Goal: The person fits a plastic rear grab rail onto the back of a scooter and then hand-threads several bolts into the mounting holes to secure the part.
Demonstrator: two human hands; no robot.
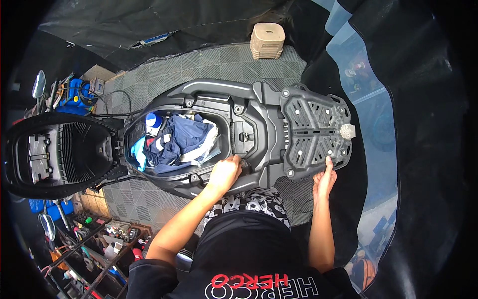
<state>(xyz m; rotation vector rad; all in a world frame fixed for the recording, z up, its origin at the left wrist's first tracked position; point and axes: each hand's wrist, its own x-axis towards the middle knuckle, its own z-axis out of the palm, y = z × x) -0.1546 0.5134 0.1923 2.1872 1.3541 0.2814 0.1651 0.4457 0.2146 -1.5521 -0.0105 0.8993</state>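
A scooter with a black body lies lengthwise in front of me. Its storage compartment [225,144] is uncovered and holds dark blue clothing [186,134] and a white bottle with a blue cap [153,122]. My left hand [226,173] is closed at the near rear corner of the compartment, fingertips pressed together on the trim; what they pinch, if anything, is hidden. On the right, a black slotted rear rack [309,132] with several bolt heads covers the tail. My right hand [324,182] grips its near edge, thumb on top and fingers curled below.
The raised seat [82,149] leans open at the left. Beside the handlebar mirrors [39,83] sit blue tool cases [77,94]. A rack of tools and parts [99,249] stands lower left. A beige stool [268,40] is on the far grey floor; dark curtains [423,124] hang right.
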